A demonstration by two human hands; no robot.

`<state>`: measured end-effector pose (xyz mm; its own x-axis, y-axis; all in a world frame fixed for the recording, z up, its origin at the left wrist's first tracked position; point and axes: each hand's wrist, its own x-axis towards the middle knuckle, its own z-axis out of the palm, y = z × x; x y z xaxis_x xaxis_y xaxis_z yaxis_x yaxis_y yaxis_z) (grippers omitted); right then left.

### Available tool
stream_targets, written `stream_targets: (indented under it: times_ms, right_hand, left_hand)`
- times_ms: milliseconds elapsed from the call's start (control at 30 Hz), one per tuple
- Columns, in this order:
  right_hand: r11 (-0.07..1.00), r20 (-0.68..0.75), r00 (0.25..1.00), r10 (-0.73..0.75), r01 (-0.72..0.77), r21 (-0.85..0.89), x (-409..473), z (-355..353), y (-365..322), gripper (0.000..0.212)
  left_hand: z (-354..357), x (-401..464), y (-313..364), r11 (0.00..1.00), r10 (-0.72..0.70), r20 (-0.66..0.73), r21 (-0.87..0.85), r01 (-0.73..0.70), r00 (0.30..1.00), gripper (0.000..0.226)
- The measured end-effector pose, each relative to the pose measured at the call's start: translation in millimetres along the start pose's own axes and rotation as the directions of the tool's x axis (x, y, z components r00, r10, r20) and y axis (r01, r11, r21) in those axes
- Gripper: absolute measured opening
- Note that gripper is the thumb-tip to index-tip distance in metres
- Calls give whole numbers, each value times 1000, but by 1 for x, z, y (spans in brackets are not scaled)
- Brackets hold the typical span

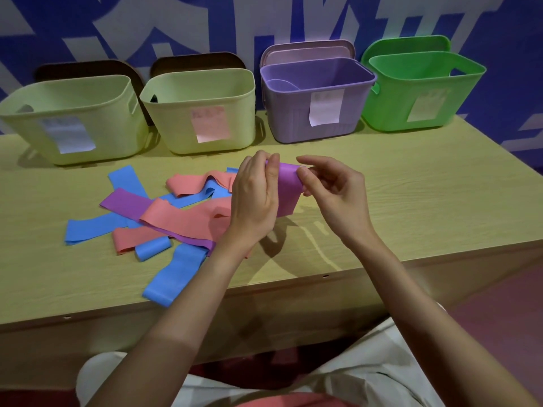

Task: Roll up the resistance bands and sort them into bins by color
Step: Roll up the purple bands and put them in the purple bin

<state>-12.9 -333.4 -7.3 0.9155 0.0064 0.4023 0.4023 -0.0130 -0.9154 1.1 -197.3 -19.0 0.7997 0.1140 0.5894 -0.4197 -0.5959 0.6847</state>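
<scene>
Item: purple resistance band [289, 186], held above the wooden table [411, 201], in front of the purple bin [316, 95] and nearer the person. It is gripped at its upper end by both hands. The left hand [255, 198] is curled round its left edge; the right hand [332, 189] pinches the right edge between thumb and fingertips, the remaining fingers loosely bent. The lower part of the band hangs free toward the table.

Step judged in hand: rolling of this band, apparently just begun.

Handling advice: the edges are best kept aligned, the roll wound tightly and evenly, and light tension kept on the hanging tail so that the coil is not allowed to spring open.

Other stock: loose blue, salmon-pink and purple bands [164, 212] piled left of the held band. Left of the purple bin, two pale yellow-green bins [199, 113]; right of it, one green bin [423, 89].
</scene>
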Motion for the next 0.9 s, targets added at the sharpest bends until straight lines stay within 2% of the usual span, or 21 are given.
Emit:
stream_targets:
  times_ms: [133,300,467,600,700,800,900]
  right_hand:
    - [994,96,994,-61,69,-84,-2,-4,2,23]
    - [988,119,990,-76,91,-124,-3,-4,5,21]
    - [997,98,995,-8,15,-74,-2,-2,4,21]
    - [998,93,995,43,-38,-57,-3,0,-1,9]
    - [994,120,991,53,-41,-98,-4,2,-3,9]
    - [975,106,994,34,-10,-220,-6,3,0,9]
    - [986,126,992,-11,32,-162,-7,2,-2,26]
  left_hand:
    - [-1,-3,-2,999,-36,20,-29,37,999,37]
    - [-3,-4,-1,997,-69,34,-29,70,997,37]
    - [-9,-2,0,1000,-6,13,11,5,1000,42]
    - [-13,-2,2,994,92,-1,60,-92,996,38]
    - [-14,-4,0,991,99,-14,93,-97,995,38]
    - [-13,-5,-3,993,81,-30,89,-78,996,38]
    - [-13,-7,-5,995,62,-27,82,-59,998,38]
